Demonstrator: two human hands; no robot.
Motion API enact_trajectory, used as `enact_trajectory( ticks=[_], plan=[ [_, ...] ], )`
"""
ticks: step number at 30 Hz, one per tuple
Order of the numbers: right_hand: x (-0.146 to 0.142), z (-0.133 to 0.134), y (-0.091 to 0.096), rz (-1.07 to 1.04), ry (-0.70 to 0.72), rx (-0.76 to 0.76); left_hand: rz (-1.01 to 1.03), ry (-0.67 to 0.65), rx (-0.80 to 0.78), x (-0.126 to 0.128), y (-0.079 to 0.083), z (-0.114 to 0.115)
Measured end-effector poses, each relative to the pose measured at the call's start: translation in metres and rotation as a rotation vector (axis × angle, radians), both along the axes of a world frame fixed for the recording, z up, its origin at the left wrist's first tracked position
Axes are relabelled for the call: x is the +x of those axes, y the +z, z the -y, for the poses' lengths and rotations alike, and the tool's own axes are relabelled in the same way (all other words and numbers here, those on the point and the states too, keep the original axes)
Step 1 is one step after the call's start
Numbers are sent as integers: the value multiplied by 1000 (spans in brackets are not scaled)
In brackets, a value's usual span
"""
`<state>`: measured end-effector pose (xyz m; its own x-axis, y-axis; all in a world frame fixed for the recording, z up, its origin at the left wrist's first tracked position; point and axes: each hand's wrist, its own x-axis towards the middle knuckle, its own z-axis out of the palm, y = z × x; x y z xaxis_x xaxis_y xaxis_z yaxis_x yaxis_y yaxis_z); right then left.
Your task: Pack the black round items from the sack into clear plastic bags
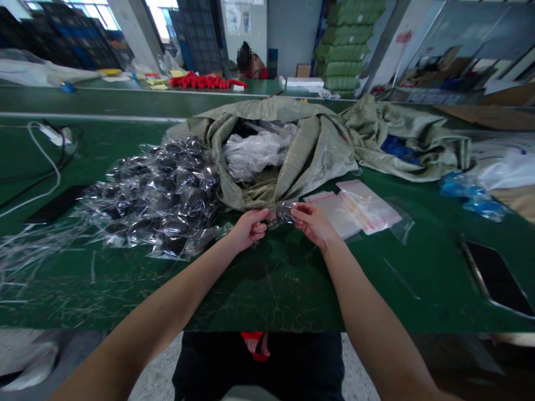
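My left hand (249,227) and my right hand (312,223) meet above the green table (267,289), both pinched closed on one small clear plastic bag (281,214) with something dark inside. The bag hangs between my fingertips just in front of an open olive woven sack (301,150). Left of my hands lies a heap of several filled clear bags with dark items (161,192). Right of my right hand rests a stack of empty clear bags with a red strip (355,209).
Crumpled clear plastic (254,153) fills the sack's mouth. A dark phone (499,278) lies at the right, a black flat object (54,206) and white cables (45,161) at the left. Blue wrapped items (472,195) sit far right. Another person (251,64) sits behind the far table.
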<state>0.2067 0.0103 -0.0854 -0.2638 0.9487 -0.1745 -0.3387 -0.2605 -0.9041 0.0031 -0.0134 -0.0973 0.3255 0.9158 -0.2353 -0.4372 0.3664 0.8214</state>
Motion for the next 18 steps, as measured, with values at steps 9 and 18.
enact_trajectory(
  ticks=[9,18],
  plan=[
    [-1,0,1,13,-21,53,-123,-24,49,4,-3,2],
    [0,2,-2,65,48,203,-159,12,70,2,-2,2]
  ],
)
